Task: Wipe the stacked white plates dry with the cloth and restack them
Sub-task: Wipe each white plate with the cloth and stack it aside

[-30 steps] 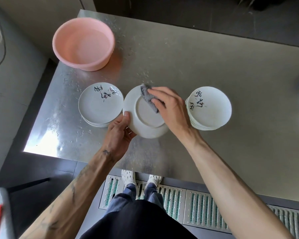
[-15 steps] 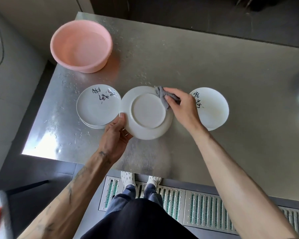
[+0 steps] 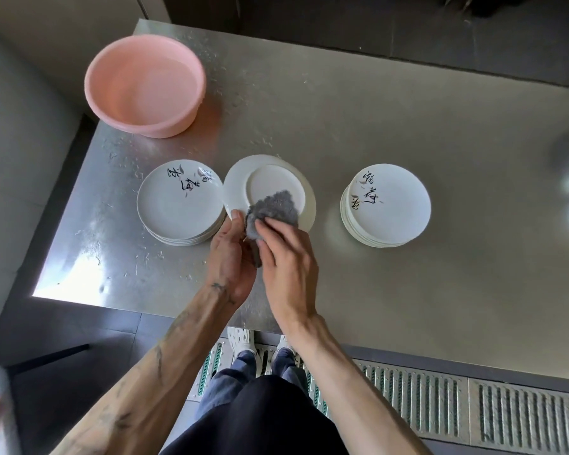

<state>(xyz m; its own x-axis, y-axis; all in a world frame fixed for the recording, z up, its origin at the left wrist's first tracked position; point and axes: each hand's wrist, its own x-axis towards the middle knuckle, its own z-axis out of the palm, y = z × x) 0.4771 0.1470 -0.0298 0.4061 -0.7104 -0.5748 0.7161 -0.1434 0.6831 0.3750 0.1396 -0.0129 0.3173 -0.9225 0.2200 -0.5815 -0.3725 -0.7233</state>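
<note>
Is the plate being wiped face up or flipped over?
Flipped over: the held plate shows its raised foot ring and no lettering, unlike the left stack.

Soft, even daylight fills the scene; the steel table (image 3: 408, 126) throws white glare at its near left corner and blurred bright smears at the right edge. Shadows beside the right plate stack (image 3: 386, 205) are faint; wide-angle distortion bends the table's edges; the bottom-left corner is out of focus.
</note>
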